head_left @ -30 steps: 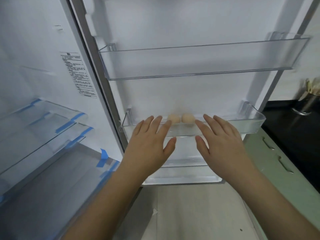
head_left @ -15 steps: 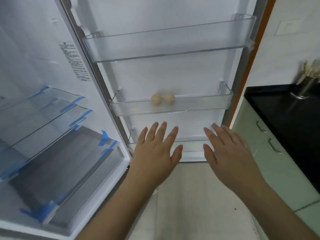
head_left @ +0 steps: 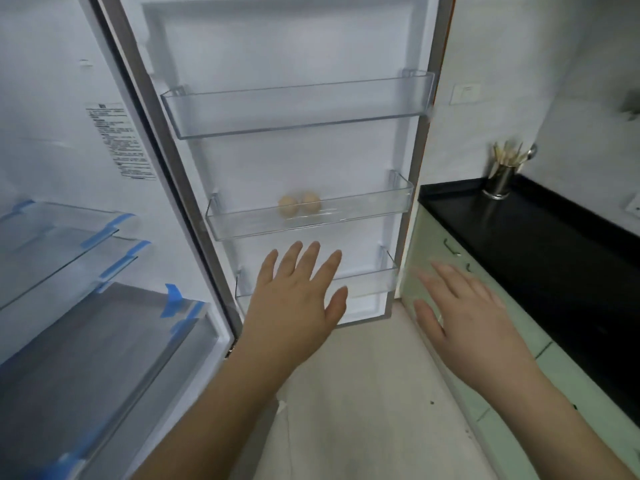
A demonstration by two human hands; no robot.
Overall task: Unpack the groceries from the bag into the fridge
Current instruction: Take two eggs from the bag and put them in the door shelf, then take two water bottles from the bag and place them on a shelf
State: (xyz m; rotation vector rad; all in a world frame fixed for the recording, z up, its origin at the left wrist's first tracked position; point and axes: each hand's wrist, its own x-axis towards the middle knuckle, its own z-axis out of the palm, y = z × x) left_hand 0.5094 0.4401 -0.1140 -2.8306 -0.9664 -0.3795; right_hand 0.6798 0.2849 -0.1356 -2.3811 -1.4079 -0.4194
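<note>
I am holding both hands out flat in front of the open fridge door [head_left: 298, 39], palms down, fingers spread, with nothing in either of them. My left hand [head_left: 294, 306] is hovering in front of the lowest door bin [head_left: 377, 282], covering its left part from my view. My right hand [head_left: 464, 310] is hanging off to the side of that, over the pale green cabinet front [head_left: 433, 237], and it is looking a little blurred.

Just above and beyond my left fingertips, the two eggs [head_left: 299, 204] are sitting side by side, touching, in the middle door bin [head_left: 363, 209], left of its centre. Higher than that, the top door bin [head_left: 294, 109] is showing clear. Away to the left of my left forearm, the fridge interior [head_left: 52, 133] is showing its glass shelves [head_left: 59, 244] with blue tape on the edges. Past my right hand, a metal utensil holder [head_left: 498, 181] is standing at the far end of the black countertop [head_left: 554, 244]. The grocery bag is not showing in my view.
</note>
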